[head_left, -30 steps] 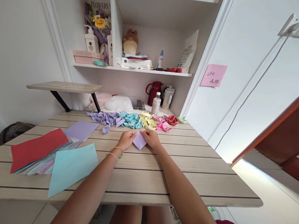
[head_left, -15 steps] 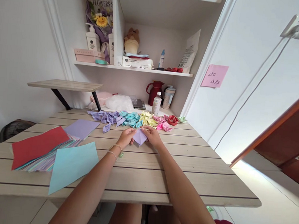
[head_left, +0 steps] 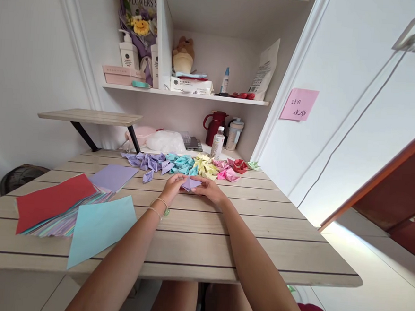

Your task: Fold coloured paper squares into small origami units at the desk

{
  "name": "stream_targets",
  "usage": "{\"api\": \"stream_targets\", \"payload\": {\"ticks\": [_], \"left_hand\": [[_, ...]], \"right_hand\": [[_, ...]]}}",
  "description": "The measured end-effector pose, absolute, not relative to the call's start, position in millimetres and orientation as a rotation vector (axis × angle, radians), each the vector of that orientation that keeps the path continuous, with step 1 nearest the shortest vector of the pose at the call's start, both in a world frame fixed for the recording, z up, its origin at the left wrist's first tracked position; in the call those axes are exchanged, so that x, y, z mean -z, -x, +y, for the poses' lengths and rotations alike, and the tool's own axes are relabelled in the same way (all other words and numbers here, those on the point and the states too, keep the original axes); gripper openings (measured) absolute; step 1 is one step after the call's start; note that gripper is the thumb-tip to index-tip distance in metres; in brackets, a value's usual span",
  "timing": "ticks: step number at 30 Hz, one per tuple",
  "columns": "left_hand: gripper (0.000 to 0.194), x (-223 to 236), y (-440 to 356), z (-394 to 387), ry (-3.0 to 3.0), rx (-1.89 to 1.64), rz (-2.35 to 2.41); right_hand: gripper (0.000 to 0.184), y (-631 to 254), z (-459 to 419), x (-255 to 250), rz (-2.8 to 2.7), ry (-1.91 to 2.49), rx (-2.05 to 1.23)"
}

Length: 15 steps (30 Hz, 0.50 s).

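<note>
My left hand (head_left: 172, 188) and my right hand (head_left: 209, 189) meet at the middle of the wooden table (head_left: 194, 240), both pinched on a small folded purple paper (head_left: 190, 183) between them. Just beyond my hands lies a row of folded paper shapes (head_left: 188, 166), grouped purple, teal, yellow, pink and red. To my left a stack of coloured sheets (head_left: 59, 209) has a red sheet on top, with a light blue sheet (head_left: 99, 228) in front and a purple sheet (head_left: 112, 177) behind. Thin bracelets ring my left wrist.
Behind the table, a recess holds a dark red jug (head_left: 214, 126), a small bottle (head_left: 217, 144), a white cup and a plastic bag. A shelf (head_left: 183, 95) above carries bottles, boxes and a plush toy. A pink note (head_left: 298, 104) sticks to the right wall.
Both hands have pushed the purple paper a little farther from me, and it now looks smaller and flatter between my fingers.
</note>
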<state>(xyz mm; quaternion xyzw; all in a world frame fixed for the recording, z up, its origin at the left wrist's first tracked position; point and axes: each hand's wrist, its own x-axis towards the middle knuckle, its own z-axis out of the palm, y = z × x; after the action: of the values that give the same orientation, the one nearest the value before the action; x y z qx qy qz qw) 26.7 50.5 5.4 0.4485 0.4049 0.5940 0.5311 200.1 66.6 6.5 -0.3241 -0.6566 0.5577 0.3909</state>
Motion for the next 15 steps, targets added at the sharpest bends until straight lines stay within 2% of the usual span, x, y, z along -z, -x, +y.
{"api": "stream_targets", "payload": {"ticks": [6,15], "left_hand": [[0.036,-11.6,-26.9,46.7,-1.078,-1.318,0.899],[0.035,-12.8,-26.8,45.6,-1.085,-1.286,0.901]], "right_hand": [[0.045,-200.4,63.4,-12.0,-1.572,0.881,-1.399],[0.041,-201.5,65.2,-11.7,-1.515,0.852,-1.463]]}}
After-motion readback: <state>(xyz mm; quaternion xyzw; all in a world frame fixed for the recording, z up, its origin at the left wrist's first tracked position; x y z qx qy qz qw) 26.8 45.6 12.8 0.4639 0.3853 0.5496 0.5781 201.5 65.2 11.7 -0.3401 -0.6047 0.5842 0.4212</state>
